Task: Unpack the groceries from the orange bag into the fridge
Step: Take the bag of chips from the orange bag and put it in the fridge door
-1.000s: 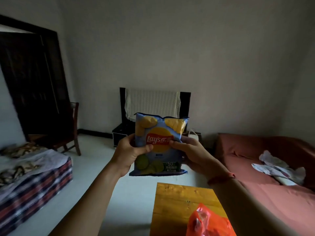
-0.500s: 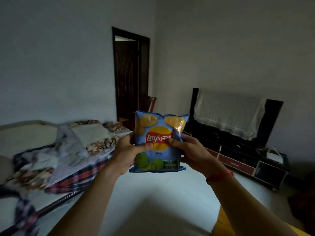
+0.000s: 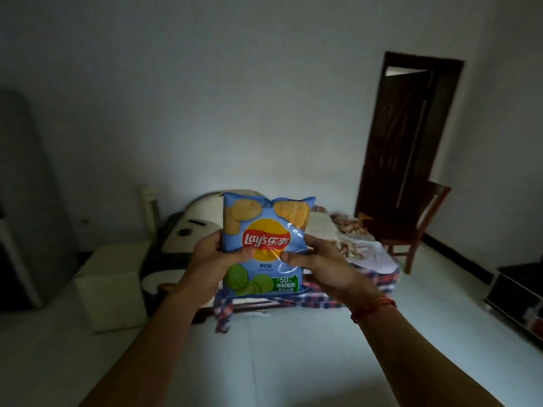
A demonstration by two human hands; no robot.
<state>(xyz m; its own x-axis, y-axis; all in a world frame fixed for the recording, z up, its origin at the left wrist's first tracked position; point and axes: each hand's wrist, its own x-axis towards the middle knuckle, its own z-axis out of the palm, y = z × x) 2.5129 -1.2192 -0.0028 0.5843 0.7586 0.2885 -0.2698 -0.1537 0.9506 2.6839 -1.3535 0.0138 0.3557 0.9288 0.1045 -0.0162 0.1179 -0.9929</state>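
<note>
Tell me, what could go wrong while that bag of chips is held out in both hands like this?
The left hand and right hand pinch the bag of chips with thumbs on its front; a hard squeeze could crush the chips. The room is dim, and a pale box sits on the floor near the bed, so a stumble is possible. Both hands are busy, leaving none free to open anything.
</note>
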